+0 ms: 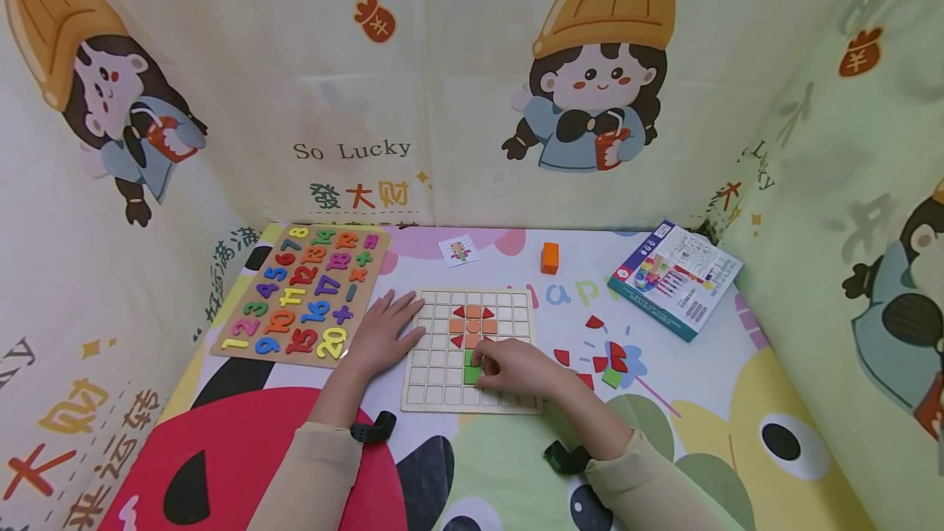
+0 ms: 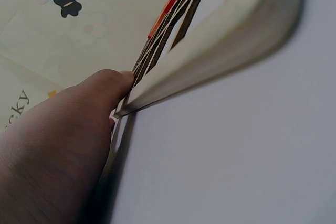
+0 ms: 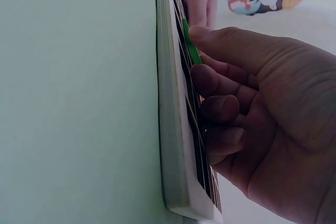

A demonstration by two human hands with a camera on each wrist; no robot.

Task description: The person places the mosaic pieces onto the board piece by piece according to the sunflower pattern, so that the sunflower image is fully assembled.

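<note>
A wooden grid board [image 1: 435, 396] lies on the table in the head view. Orange square tiles [image 1: 472, 311] form a cross on its upper part, with small red pieces at the corners. Below the cross are green square tiles [image 1: 471, 378]. My right hand [image 1: 519, 367] is over the board, its thumb and index finger pinching a green tile [image 3: 194, 48] at the grid in the right wrist view; the other fingers are curled. My left hand [image 1: 379, 338] lies with fingers spread beside the board, its thumb [image 2: 118, 85] against the board's edge.
Right of the board lie several loose red pieces [image 1: 594, 322] and a green tile [image 1: 611, 378]. An orange block [image 1: 549, 258] and a small pattern card [image 1: 459, 251] sit behind it. A number board [image 1: 243, 281] is at left, a boxed set [image 1: 674, 279] at back right.
</note>
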